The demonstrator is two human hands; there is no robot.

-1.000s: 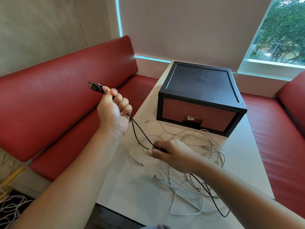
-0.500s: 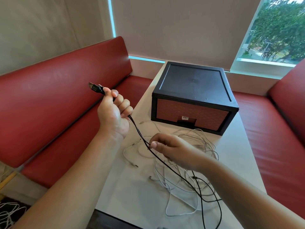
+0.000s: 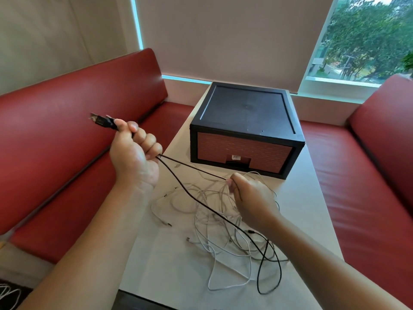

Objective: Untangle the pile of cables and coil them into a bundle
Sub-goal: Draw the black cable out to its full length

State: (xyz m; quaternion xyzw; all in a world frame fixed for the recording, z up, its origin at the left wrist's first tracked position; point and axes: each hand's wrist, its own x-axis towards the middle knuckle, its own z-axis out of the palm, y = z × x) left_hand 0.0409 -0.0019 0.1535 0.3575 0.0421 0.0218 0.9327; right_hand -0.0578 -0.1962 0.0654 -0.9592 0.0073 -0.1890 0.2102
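My left hand (image 3: pixel 134 153) is raised over the table's left edge and grips a black cable (image 3: pixel 196 200), whose plug sticks out past the thumb toward the upper left. Two black strands leave the bottom of that fist. One runs taut to my right hand (image 3: pixel 250 195), which pinches it between fingertips above the pile. The other slopes down into a tangle of thin white cables (image 3: pixel 219 222) on the white table (image 3: pixel 312 209), then loops near the front edge.
A black box with a brick-patterned front (image 3: pixel 245 128) stands at the table's far end, just behind the pile. Red bench seats (image 3: pixel 67 135) flank the table on both sides. More white cable (image 3: pixel 9 294) lies on the floor at the lower left.
My right hand has lifted off the pile and drawn the black cable up and to the right, pulling a strand taut from my left fist. My left hand has held its grip.
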